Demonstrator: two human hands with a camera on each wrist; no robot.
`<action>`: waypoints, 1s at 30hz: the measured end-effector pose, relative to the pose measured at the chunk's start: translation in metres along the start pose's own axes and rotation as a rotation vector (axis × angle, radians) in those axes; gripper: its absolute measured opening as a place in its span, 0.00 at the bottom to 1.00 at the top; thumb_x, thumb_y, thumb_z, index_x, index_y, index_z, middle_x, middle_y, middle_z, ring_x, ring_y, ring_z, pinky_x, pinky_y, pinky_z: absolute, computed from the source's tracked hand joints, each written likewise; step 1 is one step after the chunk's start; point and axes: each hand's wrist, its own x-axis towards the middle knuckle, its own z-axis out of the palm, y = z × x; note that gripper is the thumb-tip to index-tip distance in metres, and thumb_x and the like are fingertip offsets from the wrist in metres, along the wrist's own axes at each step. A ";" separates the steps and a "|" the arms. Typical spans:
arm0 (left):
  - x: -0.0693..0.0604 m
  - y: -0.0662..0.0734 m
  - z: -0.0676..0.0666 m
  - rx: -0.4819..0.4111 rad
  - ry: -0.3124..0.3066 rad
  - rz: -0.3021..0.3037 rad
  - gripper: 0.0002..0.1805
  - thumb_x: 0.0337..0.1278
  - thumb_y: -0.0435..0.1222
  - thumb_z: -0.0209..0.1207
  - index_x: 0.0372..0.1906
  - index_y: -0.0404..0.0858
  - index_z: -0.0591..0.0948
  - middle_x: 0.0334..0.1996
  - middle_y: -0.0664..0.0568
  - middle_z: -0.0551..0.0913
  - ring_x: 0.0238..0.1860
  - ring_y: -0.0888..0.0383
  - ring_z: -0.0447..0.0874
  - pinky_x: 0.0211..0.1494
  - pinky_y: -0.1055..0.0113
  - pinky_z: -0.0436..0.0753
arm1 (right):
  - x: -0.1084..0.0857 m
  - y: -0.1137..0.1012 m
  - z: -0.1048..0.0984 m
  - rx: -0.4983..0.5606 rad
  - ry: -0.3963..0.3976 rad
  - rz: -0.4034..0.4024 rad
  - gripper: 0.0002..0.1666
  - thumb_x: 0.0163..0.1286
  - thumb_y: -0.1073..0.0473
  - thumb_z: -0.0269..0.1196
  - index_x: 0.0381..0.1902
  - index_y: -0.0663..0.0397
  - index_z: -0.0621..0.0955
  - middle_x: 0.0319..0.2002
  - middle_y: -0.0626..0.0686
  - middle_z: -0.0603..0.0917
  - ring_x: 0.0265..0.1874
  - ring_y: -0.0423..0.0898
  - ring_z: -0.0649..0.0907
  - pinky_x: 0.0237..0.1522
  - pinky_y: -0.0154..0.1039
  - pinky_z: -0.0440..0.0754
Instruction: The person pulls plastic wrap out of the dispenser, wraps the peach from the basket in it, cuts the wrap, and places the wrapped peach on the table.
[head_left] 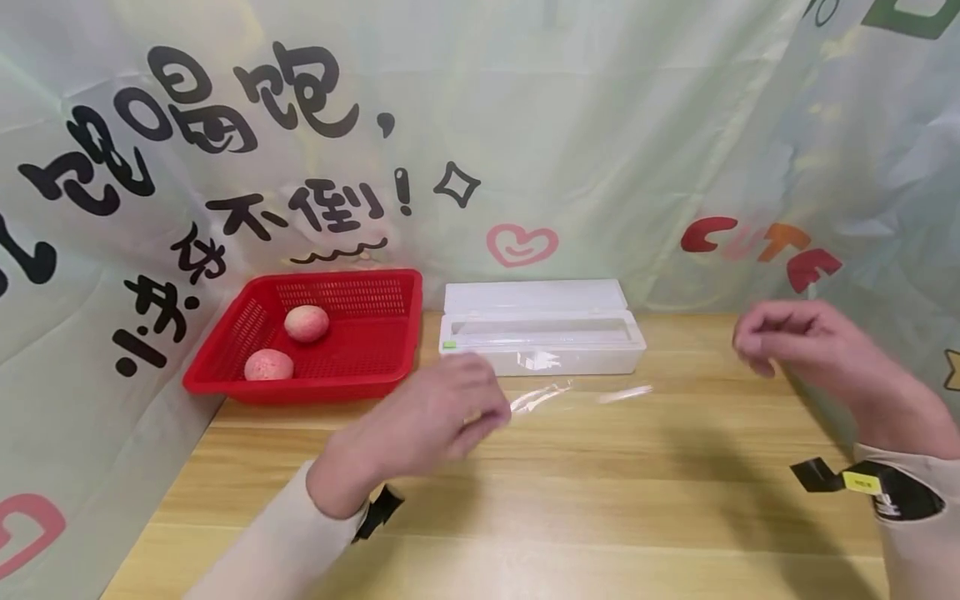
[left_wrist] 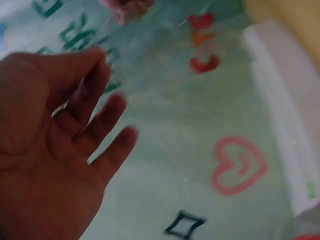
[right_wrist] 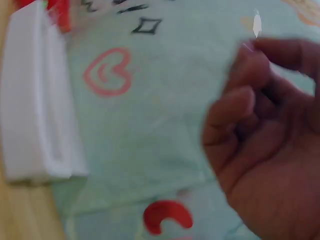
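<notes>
Two pink fruits (head_left: 306, 323) lie in the red basket (head_left: 322, 389) at the left of the desk; we judge them easy to cup but likely to bruise. Next comes our left hand (head_left: 438, 412), thumb and fingertips drawn together, seemingly pinching one edge of the clear film. Behind it, the long white box (head_left: 592, 363), its lid (head_left: 534, 296) tipped back, looks light and stiff, with short ends that would give a good hold. Clear film (head_left: 536, 398) shows as bright streaks between the hands, in front of that box; we expect it to be almost weightless, limp, clingy and easily torn, best taken by its outer corners. Farthest right, our right hand (head_left: 825, 350) has its fingers curled and thumb against them, apparently on the film's other edge, though that stretch is too transparent to follow.

Below lies the smooth-looking wood-grain desk (head_left: 600, 508); behind and beside it hangs pale, printed cloth (head_left: 615, 150).
</notes>
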 end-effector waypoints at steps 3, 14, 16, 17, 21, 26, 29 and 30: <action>-0.016 0.007 0.016 -0.011 -0.132 0.063 0.03 0.69 0.36 0.67 0.38 0.48 0.86 0.34 0.62 0.83 0.42 0.62 0.79 0.53 0.71 0.80 | -0.008 0.009 0.002 -0.149 -0.285 0.127 0.21 0.71 0.84 0.47 0.40 0.58 0.81 0.27 0.54 0.77 0.22 0.50 0.77 0.24 0.43 0.75; -0.056 0.030 0.048 -0.108 -0.467 0.049 0.06 0.67 0.37 0.69 0.37 0.55 0.88 0.31 0.71 0.81 0.34 0.78 0.73 0.44 0.88 0.71 | -0.033 0.052 0.068 -0.027 -0.657 0.541 0.10 0.69 0.76 0.58 0.34 0.62 0.82 0.22 0.49 0.82 0.17 0.28 0.79 0.17 0.24 0.77; -0.063 0.030 0.051 -0.128 -0.502 -0.010 0.07 0.66 0.37 0.70 0.42 0.55 0.89 0.30 0.73 0.82 0.33 0.79 0.73 0.44 0.88 0.72 | -0.039 0.060 0.078 -0.038 -0.653 0.584 0.07 0.68 0.74 0.61 0.33 0.61 0.84 0.24 0.41 0.84 0.15 0.29 0.79 0.16 0.23 0.74; -0.066 0.030 0.053 -0.137 -0.517 -0.045 0.08 0.65 0.38 0.70 0.44 0.55 0.88 0.30 0.74 0.82 0.33 0.80 0.73 0.43 0.87 0.72 | -0.042 0.063 0.083 -0.051 -0.649 0.595 0.06 0.67 0.72 0.63 0.33 0.60 0.85 0.24 0.40 0.84 0.15 0.29 0.79 0.15 0.23 0.74; -0.079 0.026 0.062 -0.164 -0.528 -0.157 0.07 0.63 0.39 0.72 0.42 0.54 0.87 0.25 0.75 0.78 0.28 0.80 0.69 0.37 0.86 0.70 | -0.051 0.071 0.097 -0.115 -0.625 0.633 0.04 0.65 0.69 0.67 0.33 0.56 0.86 0.23 0.43 0.86 0.14 0.29 0.78 0.15 0.24 0.74; -0.090 0.021 0.076 -0.120 -0.499 -0.095 0.11 0.57 0.40 0.76 0.26 0.56 0.84 0.24 0.74 0.75 0.27 0.79 0.66 0.36 0.87 0.65 | -0.053 0.076 0.107 -0.192 -0.624 0.630 0.08 0.60 0.71 0.67 0.30 0.53 0.88 0.20 0.42 0.85 0.12 0.28 0.77 0.14 0.25 0.75; -0.094 0.021 0.087 -0.066 -0.482 -0.034 0.12 0.50 0.41 0.78 0.24 0.58 0.84 0.28 0.73 0.76 0.33 0.75 0.67 0.41 0.86 0.64 | -0.054 0.078 0.111 -0.212 -0.631 0.645 0.10 0.61 0.71 0.68 0.31 0.50 0.89 0.21 0.42 0.86 0.12 0.28 0.77 0.15 0.27 0.78; -0.095 0.021 0.090 -0.049 -0.490 -0.027 0.12 0.49 0.42 0.78 0.24 0.59 0.84 0.28 0.73 0.75 0.34 0.74 0.67 0.42 0.86 0.64 | -0.055 0.078 0.112 -0.223 -0.629 0.664 0.11 0.61 0.71 0.68 0.33 0.49 0.90 0.23 0.42 0.87 0.12 0.29 0.77 0.15 0.29 0.79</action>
